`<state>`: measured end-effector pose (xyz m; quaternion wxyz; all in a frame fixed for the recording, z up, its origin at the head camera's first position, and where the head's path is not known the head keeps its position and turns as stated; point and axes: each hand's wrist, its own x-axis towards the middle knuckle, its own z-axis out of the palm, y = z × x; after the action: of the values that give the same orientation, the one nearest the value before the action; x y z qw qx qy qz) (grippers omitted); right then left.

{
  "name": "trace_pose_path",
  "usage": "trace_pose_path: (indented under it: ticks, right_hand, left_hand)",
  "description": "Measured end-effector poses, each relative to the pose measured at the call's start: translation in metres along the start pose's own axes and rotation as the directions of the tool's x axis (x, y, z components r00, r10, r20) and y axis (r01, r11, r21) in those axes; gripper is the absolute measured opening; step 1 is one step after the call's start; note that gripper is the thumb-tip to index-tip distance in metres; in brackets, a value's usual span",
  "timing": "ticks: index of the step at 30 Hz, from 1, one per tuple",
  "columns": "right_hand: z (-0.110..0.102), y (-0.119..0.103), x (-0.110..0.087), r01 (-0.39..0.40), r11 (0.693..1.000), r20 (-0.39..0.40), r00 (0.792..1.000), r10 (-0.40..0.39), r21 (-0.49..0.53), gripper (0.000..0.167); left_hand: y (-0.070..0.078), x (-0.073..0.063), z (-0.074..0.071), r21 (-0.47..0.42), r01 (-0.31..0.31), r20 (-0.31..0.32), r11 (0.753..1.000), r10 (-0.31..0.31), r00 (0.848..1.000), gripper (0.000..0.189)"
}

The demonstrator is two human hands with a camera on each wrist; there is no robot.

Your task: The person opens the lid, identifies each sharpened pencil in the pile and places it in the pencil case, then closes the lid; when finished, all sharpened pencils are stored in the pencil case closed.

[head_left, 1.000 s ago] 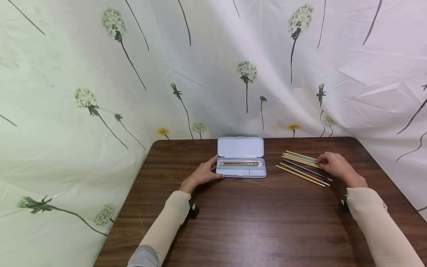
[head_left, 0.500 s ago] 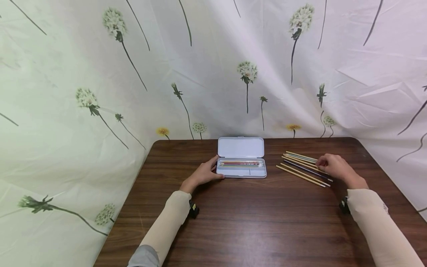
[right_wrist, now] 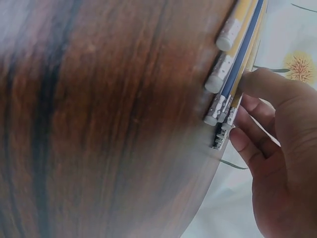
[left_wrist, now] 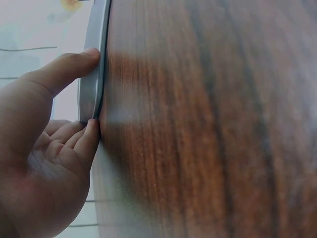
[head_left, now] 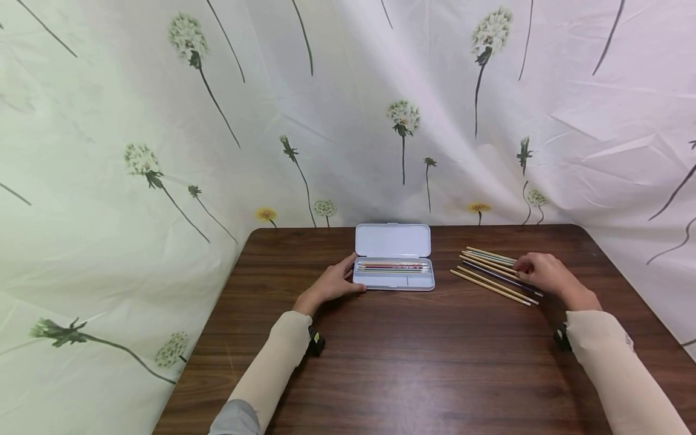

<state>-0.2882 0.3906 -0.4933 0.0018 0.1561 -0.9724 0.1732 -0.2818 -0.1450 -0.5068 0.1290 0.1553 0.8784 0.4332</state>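
Observation:
In the head view, a pale pencil case (head_left: 393, 284) lies with its lid raised, several pencils (head_left: 391, 266) lying in its long compartment. My left hand (head_left: 333, 279) holds the case's left end, thumb on the front side and fingers round the corner; the left wrist view shows this hand (left_wrist: 54, 134) against the case wall (left_wrist: 90, 99). To the right, several loose pencils (head_left: 489, 286) lie slantwise, mostly yellow, one dark blue. My right hand (head_left: 549, 275) pinches a yellow pencil (right_wrist: 237, 89) near its eraser end. Its fingertips partly hide the far pencils' ends.
The dark wood table (head_left: 402, 362) spreads in front of both hands. A white curtain (head_left: 337, 121) with dandelion prints hangs right behind the table's far edge.
My right hand has shifted very slightly toward me, its fingers moving a little over the pencils. The left hand and the case stay where they were.

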Motion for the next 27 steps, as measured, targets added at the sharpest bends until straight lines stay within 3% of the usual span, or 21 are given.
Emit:
trace_pose_path:
  ticks: [13, 18, 27]
  right_hand:
    - [-0.005, -0.01, 0.001, 0.088, 0.996, -0.096, 0.991, -0.09, -0.017, 0.012]
    - [-0.009, -0.024, 0.007, 0.157, 0.988, -0.141, 0.978, -0.156, -0.004, 0.011]
    - [-0.022, -0.058, 0.024, 0.216, 0.976, -0.125, 0.97, -0.211, 0.033, 0.014]
  left_hand:
    - [0.0, 0.0, 0.0, -0.001, 0.004, -0.002, 1.0, -0.004, 1.0, 0.1]
    - [0.001, 0.0, 0.0, -0.002, 0.006, -0.003, 1.0, -0.006, 1.0, 0.1]
    - [0.0, 0.0, 0.0, 0.001, 0.004, -0.002, 1.0, -0.004, 1.0, 0.1]
